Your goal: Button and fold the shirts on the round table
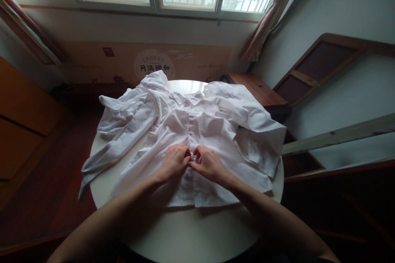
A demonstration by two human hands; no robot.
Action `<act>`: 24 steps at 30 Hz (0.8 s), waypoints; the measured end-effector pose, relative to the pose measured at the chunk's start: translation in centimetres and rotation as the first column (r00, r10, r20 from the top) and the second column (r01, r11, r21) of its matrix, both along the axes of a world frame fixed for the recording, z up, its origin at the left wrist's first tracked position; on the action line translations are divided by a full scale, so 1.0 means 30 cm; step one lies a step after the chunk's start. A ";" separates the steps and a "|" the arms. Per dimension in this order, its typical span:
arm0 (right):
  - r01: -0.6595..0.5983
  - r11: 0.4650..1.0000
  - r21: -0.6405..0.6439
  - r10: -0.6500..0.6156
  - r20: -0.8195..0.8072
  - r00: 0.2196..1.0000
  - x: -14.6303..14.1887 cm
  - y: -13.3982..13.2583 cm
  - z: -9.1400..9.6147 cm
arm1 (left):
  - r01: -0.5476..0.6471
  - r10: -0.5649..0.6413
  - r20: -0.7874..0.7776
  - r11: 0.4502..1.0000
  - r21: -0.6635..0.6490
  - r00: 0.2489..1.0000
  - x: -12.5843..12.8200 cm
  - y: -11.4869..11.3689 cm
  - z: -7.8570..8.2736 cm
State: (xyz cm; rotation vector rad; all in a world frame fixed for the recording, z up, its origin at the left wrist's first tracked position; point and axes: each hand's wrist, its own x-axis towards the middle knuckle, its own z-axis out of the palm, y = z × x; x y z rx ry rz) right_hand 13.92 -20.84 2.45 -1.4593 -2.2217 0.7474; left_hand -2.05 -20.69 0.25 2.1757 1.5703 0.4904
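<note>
A white button-up shirt [216,127] lies front-up and spread out on a round white table [191,230], collar away from me, its left sleeve hanging over the table's left edge. My left hand [174,162] and my right hand [208,164] meet at the shirt's button strip, low on the front. Both have fingers pinched closed on the fabric of the strip. The fingertips touch each other; whether a button is between them is too small to tell.
A cardboard panel [148,63] with printed characters leans under the window behind the table. A wooden stool or low table [256,88] stands at the back right. Wooden frames [324,63] lean on the right wall. A brown cabinet [21,119] is at left.
</note>
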 end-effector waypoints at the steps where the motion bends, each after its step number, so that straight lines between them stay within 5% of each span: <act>1: 0.004 1.000 0.004 -0.004 0.003 1.000 -0.010 0.003 -0.003 | -0.005 0.005 0.026 1.000 -0.007 1.000 -0.002 0.000 0.000; 11: 0.144 0.987 -0.066 -0.154 -0.203 0.967 -0.016 0.025 -0.051 | 0.002 -0.003 0.052 1.000 0.018 0.999 -0.016 -0.008 0.010; 17: 0.151 0.943 -0.295 -0.298 -0.556 0.776 0.004 0.035 -0.069 | -0.041 0.055 0.171 0.995 -0.088 0.984 -0.024 0.008 0.027; 24: 0.190 0.939 -0.286 -0.325 -0.566 0.758 -0.017 0.015 -0.072 | -0.020 0.105 0.401 0.977 -0.210 0.910 -0.044 0.026 0.032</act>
